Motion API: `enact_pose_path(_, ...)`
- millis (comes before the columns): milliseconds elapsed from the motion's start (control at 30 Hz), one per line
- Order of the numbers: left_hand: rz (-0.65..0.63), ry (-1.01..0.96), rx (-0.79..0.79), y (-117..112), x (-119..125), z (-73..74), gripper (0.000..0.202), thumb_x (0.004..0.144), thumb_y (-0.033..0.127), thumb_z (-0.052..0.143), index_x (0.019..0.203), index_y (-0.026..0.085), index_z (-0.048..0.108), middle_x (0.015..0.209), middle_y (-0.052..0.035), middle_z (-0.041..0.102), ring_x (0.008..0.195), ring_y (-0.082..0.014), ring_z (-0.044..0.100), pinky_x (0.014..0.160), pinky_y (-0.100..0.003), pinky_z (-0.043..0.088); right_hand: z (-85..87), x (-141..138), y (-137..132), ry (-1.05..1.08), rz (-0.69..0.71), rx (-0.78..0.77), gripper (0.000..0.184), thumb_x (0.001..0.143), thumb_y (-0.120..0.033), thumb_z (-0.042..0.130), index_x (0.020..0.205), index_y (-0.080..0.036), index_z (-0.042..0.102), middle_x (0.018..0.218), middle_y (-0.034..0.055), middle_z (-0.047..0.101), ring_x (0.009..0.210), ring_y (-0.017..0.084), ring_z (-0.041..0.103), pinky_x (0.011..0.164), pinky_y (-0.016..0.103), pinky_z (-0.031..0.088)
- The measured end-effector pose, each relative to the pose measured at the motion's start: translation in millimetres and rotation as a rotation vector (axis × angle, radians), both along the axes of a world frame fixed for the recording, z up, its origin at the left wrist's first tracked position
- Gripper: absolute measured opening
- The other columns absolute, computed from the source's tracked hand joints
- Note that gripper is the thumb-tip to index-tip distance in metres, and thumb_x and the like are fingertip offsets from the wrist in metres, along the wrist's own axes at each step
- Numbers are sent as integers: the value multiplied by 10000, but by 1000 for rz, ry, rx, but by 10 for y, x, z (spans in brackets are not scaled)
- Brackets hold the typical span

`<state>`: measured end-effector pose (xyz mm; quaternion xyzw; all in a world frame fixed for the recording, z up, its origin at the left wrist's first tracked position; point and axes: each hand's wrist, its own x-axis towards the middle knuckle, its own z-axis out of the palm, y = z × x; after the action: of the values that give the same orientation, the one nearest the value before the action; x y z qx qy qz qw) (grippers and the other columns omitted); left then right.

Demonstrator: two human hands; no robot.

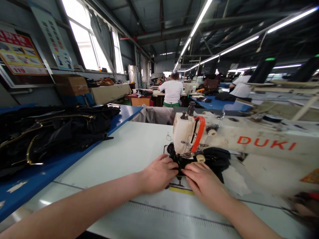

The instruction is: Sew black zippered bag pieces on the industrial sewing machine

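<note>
Big workshop, long strip lights (203, 16) under a dark ceiling, tall window (83, 36) at left. Pale work table (119, 139) fills the foreground, ruler marks printed along its near side. Blue table (62, 162) runs alongside at left, with a heap of black garments (57, 127) on it, gold zips showing. White sewing machine (264, 137) at right, "DUKI" in orange on its arm. Further off, a person in a white shirt (171, 91) sits, back turned, at another station.

Black cloth (216, 159) is at the machine head — part of it lies under the needle area, the rest bunches just right of the head. Left hand (159, 174) and right hand (205, 181) are close together in front of the head, fingertips on the cloth from either side. Can't tell if either hand pinches it or only presses down — fingertips partly hidden. White scrap (236, 181) lies right of the right hand. Orange strip (198, 132) on the machine head; yellow strip (181, 190) on the table between the wrists.
</note>
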<state>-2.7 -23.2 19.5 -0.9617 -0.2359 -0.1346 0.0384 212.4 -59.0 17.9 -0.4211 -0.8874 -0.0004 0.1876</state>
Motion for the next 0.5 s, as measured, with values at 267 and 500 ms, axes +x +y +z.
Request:
enact_pose_path(267,22,-84,1,-40,-5,-127,232,907,176,473,1116,190,573,1129,-27,644,1083,-181,543,1079,-381,267,26,-49,-46,5,-51,-41,250,868,-83,469,1004,-223,625,925,26,582,889,205,504,853,396,387)
enact_pose_path(500,28,-138,-23,-37,1,-176,275,910,180,467,1172,180,549,1141,-34,643,1085,-187,543,1038,-361,338,26,-56,-49,5,-65,-63,229,874,-92,464,987,-217,619,925,24,570,879,205,497,851,397,380)
